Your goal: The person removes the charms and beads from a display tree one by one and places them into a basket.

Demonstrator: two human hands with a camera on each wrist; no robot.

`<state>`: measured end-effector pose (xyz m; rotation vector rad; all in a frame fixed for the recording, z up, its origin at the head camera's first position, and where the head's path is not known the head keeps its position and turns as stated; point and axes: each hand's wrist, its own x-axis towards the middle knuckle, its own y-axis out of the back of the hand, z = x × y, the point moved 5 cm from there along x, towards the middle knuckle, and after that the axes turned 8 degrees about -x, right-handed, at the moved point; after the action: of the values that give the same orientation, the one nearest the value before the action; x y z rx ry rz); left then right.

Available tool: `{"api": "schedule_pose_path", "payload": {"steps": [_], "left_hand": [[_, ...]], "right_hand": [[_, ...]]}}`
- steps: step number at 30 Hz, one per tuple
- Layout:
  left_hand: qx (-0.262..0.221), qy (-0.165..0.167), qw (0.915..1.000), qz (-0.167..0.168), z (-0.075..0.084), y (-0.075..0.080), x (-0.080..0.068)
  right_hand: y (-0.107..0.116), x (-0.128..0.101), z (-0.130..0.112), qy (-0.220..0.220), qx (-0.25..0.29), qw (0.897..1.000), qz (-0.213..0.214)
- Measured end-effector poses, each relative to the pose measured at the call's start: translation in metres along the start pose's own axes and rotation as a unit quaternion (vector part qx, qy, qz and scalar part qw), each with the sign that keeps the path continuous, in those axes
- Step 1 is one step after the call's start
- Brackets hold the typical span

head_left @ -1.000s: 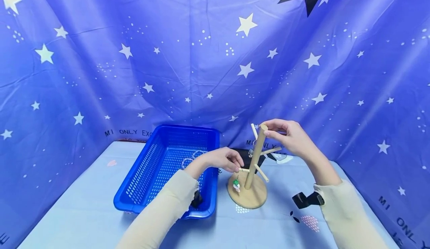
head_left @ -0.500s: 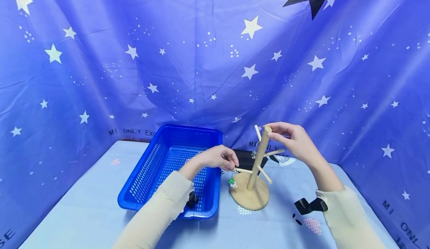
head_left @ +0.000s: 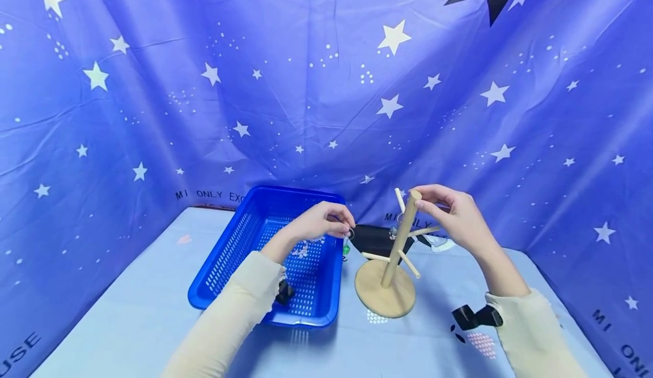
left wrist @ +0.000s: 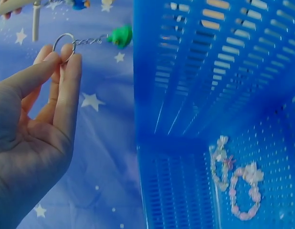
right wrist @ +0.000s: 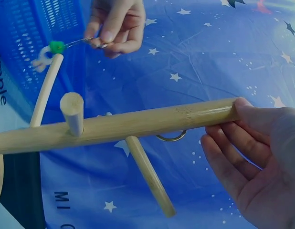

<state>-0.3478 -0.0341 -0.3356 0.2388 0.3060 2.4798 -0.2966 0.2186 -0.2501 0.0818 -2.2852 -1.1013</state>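
Fingertips of your left hand [left wrist: 35, 119] pinch the metal ring of a keychain [left wrist: 92, 40]; its chain and green charm hang clear of the pegs, just beside the blue basket [head_left: 245, 247]. Your right hand [head_left: 456, 216] holds the top of the wooden peg stand [head_left: 395, 253], thumb and fingers curled lightly round the post. Its round base sits on the starry tablecloth [head_left: 127, 321]. Two beaded bracelets [left wrist: 236, 176] lie on the basket floor.
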Motion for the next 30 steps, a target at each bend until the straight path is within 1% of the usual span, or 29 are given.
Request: {"api": "schedule_pose_path", "payload": {"steps": [4,6,9,13,16,19,21,24,28,30], "left_hand": [[-0.004,-0.024,0.9988,0.042,0.000,0.018,-0.001],[-0.002,-0.026,0.9972,0.070,-0.002,0.028,-0.003],[-0.001,-0.019,0.9941,0.107,-0.010,0.042,-0.008],[-0.015,-0.009,0.9897,0.142,-0.022,0.058,-0.013],[-0.023,-0.004,0.9849,0.172,-0.031,0.069,-0.015],[-0.020,0.001,0.9787,0.204,-0.041,0.079,-0.017],[-0.010,0.009,0.9749,0.222,-0.049,0.086,-0.020],[-0.004,0.034,0.9685,0.246,-0.064,0.094,-0.024],[0.004,0.071,0.9624,0.262,-0.079,0.100,-0.028],[0.008,0.080,0.9609,0.265,-0.083,0.102,-0.029]], "right_hand": [[0.001,-0.001,-0.001,0.002,-0.013,1.000,0.011],[0.000,0.000,-0.002,0.002,-0.015,1.000,0.012],[0.000,0.000,-0.004,0.003,-0.010,1.000,0.012],[-0.001,0.000,-0.005,0.005,0.000,1.000,0.010],[-0.001,-0.002,-0.006,0.001,0.006,1.000,0.006],[-0.001,-0.002,-0.006,-0.003,0.009,1.000,0.005],[-0.002,-0.002,-0.006,-0.003,0.007,1.000,0.005],[-0.003,-0.002,-0.006,-0.003,0.006,1.000,0.003],[-0.002,-0.003,-0.007,-0.002,0.000,1.000,0.007],[-0.001,-0.003,-0.007,-0.001,-0.003,1.000,0.009]]}}
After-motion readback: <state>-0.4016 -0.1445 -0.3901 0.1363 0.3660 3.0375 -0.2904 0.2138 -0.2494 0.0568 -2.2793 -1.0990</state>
